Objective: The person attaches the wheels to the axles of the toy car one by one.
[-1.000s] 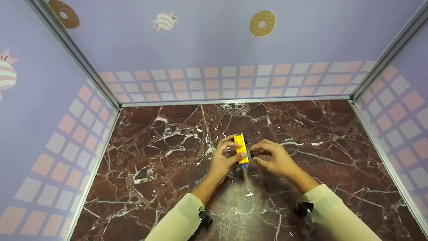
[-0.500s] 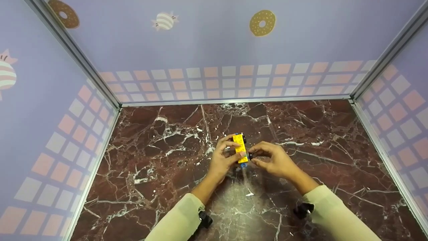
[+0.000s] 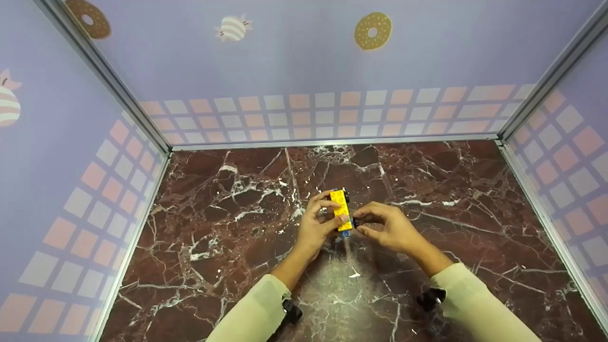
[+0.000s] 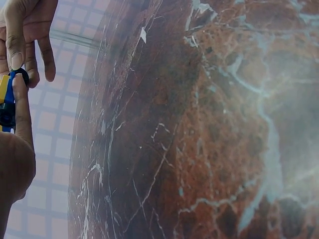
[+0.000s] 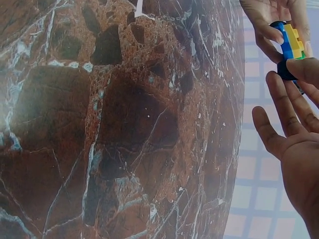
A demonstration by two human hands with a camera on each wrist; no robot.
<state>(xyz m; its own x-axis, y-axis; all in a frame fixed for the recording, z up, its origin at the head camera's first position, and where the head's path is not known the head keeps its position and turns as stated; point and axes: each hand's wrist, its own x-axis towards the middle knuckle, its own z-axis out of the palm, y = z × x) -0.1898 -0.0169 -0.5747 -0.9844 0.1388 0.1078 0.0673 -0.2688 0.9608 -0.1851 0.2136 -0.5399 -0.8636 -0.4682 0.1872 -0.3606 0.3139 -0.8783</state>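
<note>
My left hand (image 3: 313, 227) grips a small toy brick vehicle with a studded yellow top (image 3: 340, 198), its thumb lying across the near part of the yellow. In the right wrist view a blue base (image 5: 286, 45) shows under the yellow bricks. One black wheel (image 3: 347, 196) sits on the right side at the far end. My right hand (image 3: 390, 227) pinches another black wheel (image 3: 356, 222) between thumb and fingers, right at the side of the vehicle's near end. A blue piece (image 3: 346, 234) sticks out at that near end. Fingers hide most of the underside.
Both hands are over a dark red marble-patterned tabletop (image 3: 228, 266). Lilac panels with pink and white squares enclose it at the back (image 3: 304, 57), left and right, joined by metal rails (image 3: 332, 143). A small white fleck (image 3: 354, 275) lies on the surface in front.
The right hand has moved slightly left, bringing its wheel from a small gap away to the vehicle's side. The left hand and vehicle have shifted only slightly.
</note>
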